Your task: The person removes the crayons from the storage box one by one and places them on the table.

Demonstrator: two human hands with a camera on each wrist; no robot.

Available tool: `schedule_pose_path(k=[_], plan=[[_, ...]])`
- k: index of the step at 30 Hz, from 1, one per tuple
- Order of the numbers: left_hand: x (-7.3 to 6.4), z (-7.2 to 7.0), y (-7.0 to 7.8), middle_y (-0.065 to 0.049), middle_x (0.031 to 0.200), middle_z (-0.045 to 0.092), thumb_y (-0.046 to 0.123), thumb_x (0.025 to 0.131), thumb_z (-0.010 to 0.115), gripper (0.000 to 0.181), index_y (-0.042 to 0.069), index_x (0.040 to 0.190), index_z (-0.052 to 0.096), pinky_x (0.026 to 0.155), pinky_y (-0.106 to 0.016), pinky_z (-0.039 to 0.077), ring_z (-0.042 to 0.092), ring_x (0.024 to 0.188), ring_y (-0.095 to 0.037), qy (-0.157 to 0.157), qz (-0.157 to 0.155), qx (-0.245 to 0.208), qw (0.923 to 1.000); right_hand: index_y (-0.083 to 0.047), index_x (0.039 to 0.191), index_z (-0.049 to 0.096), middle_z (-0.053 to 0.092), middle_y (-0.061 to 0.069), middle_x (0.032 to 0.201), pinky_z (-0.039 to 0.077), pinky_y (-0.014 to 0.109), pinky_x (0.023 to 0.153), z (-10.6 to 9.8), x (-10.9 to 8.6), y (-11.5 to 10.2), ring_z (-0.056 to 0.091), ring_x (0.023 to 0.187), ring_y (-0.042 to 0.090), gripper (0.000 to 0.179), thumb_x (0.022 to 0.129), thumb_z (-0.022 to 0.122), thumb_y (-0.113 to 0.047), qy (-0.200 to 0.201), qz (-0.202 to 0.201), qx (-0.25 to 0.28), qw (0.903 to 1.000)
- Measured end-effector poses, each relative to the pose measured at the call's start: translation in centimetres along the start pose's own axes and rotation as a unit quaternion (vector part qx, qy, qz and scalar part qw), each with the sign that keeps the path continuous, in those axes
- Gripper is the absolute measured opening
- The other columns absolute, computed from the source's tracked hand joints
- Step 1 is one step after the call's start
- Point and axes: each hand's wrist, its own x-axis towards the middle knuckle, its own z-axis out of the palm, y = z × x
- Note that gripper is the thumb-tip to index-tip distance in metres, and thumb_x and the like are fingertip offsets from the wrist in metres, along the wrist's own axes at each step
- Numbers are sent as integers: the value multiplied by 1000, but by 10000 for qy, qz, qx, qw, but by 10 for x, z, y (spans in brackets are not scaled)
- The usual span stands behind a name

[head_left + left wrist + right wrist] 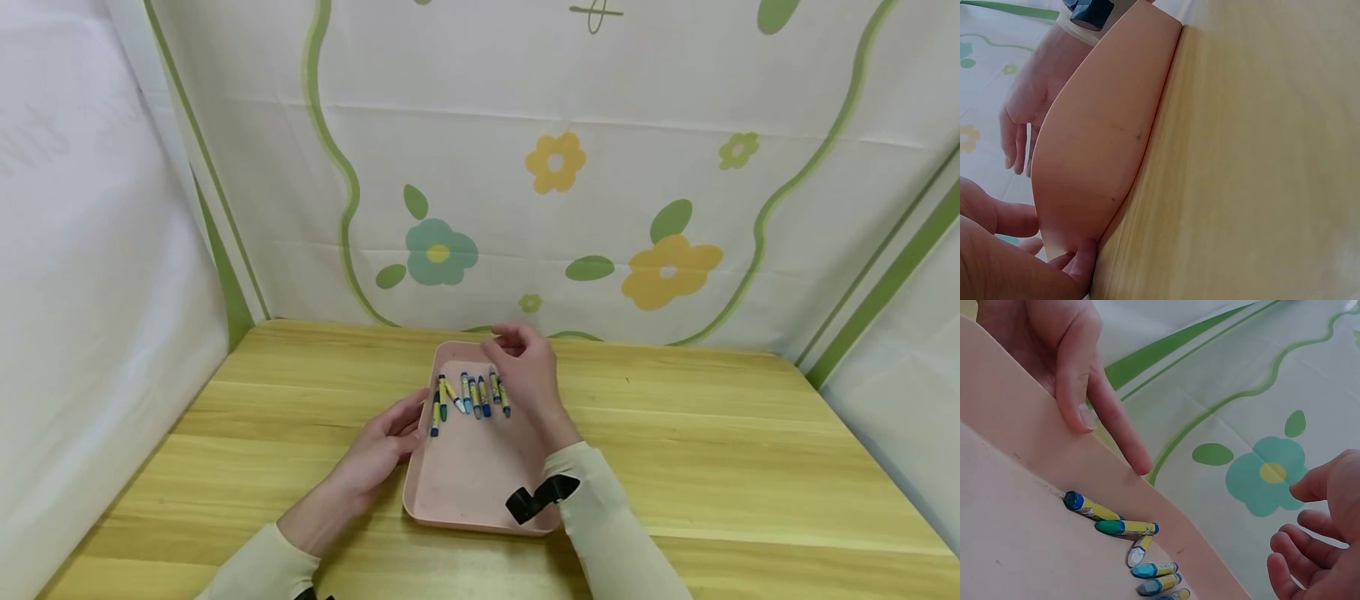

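Note:
A shallow pink tray point(480, 483) stands on the table, and several crayons point(483, 396) with yellow and blue wrappers lie in a loose row across its far half. In the right wrist view the tips of a green crayon point(1110, 526) and a white crayon point(1137, 555) show near the tray wall. My left hand point(378, 454) rests against the tray's left side, its fingers touching the rim and outer wall. Over the tray's far right part is my right hand point(528, 371), fingers loosely bent with nothing between them. It partly hides the right rim.
The wooden table point(712, 467) extends to both sides of the tray. A white cloth backdrop point(480, 167) with printed flowers rises behind the table's far edge, and white cloth walls stand left and right. A black wrist strap point(542, 498) is on the right sleeve.

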Motion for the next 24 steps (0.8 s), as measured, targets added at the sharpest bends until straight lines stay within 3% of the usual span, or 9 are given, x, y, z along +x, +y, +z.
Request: schedule_pose_path(k=[10,17,24], plan=[[0,0,2,-17,171,37,4,107,50,62,19,166,38,127,-57,35,38,157,-38,-63,37,27,10000,-8,122,75,74,11,112,55,27,82,6,-3,-7,65,99,22,26,98,76,-18,-10,19,333,9994],[1,0,2,-15,171,39,5,108,51,61,21,165,39,126,-55,36,40,156,-36,-52,-15,-5,10000,-29,117,78,76,-8,106,59,32,85,15,-9,-15,70,97,14,24,95,79,-40,-41,444,-526,9976],[1,0,2,-17,171,38,6,108,51,61,20,166,38,126,-56,36,40,156,-37,-117,29,31,9999,-15,122,77,75,3,110,60,34,89,24,-9,-6,69,101,20,27,98,79,-28,-498,360,-162,9980]])
